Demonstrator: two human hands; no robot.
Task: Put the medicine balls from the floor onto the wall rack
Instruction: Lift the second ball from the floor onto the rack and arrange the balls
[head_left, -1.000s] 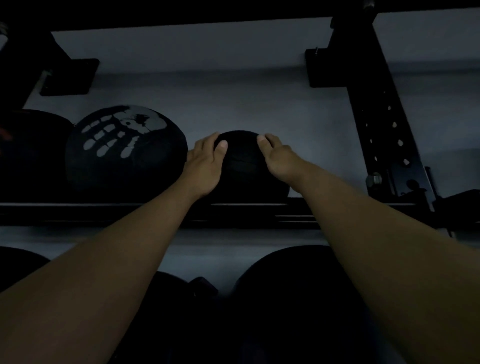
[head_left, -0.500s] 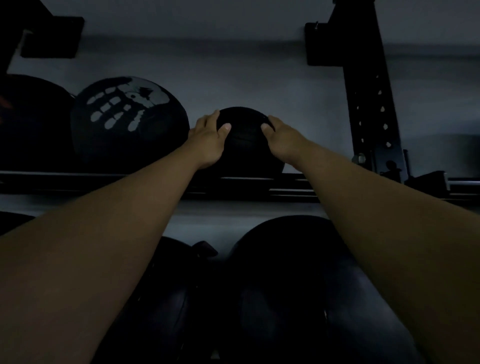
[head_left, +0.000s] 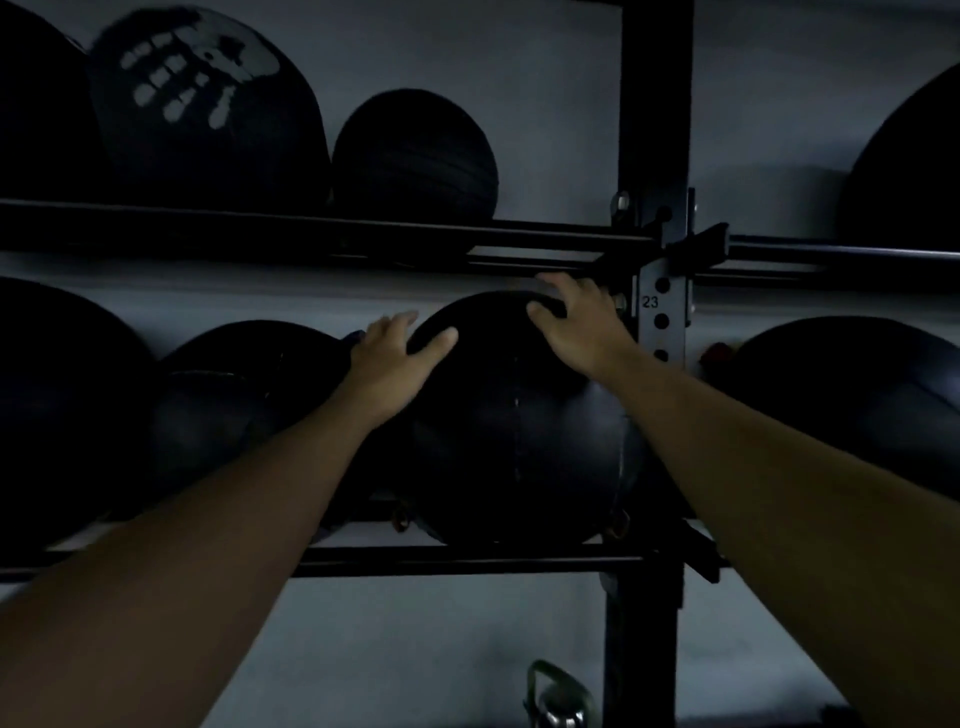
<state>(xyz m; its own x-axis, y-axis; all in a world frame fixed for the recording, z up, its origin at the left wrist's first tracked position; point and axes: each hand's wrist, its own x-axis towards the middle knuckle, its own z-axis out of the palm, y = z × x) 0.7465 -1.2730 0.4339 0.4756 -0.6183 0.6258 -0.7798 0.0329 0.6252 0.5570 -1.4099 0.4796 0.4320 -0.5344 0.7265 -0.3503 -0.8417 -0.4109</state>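
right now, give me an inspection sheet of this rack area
surface: black wall rack, upper rail and lower rail, upright post marked 23
job's things: small ball and handprint ball on the upper rail; big ball on the lower rail, more balls either side
clutter: kettlebell low by the post
grippers: left hand and right hand spread open on top of the big ball, no clear grip
cables: nothing seen
surroundings: grey wall, dim light, floor not in view
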